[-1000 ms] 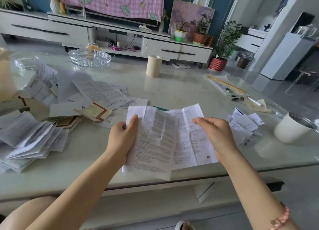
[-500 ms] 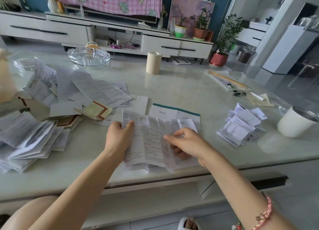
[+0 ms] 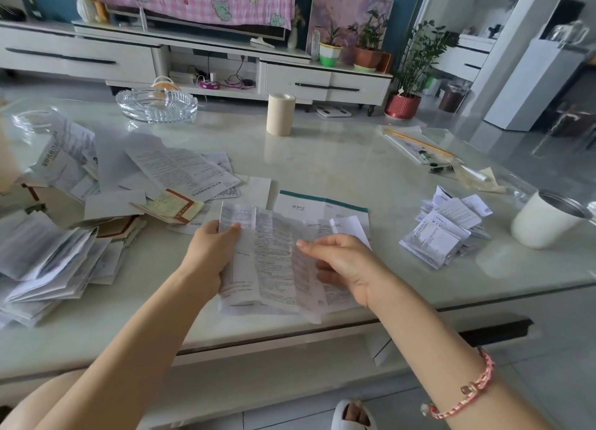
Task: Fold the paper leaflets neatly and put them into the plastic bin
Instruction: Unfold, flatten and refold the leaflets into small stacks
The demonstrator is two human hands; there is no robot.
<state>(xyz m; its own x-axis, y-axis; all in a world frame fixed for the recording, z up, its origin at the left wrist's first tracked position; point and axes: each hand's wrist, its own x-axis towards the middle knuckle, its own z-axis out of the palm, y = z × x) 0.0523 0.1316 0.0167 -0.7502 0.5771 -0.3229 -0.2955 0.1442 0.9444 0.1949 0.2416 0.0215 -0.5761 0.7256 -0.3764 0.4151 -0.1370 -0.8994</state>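
Left hand (image 3: pixel 211 258): thumb pressed on top of the leaflet (image 3: pixel 274 255) near its far-left corner, other fingers tucked under the left edge, gripping it. Right hand (image 3: pixel 346 265): thumb and curled fingers pinch the sheet's right part, which is turned in toward the middle. The thumb tip lies on the print just right of the centre crease.

The leaflet is creased into several upright panels, and the middle panels show bare between the two hands. It sits low over the table (image 3: pixel 322 158); cannot tell if it touches. Its near edge reaches the table's near rim.

Just beyond it, flat on the table, lies a teal-edged sheet (image 3: pixel 319 203), partly covered. Right of the hands and apart from them is a stack (image 3: pixel 442 236) of small folded leaflets, with a white cup (image 3: pixel 545 221) further right. To the left is a loose heap (image 3: pixel 51 255) of unfolded leaflets. On the far side, a tape roll (image 3: pixel 280 113) stands upright, and a glass dish (image 3: pixel 158 105) sits far left.
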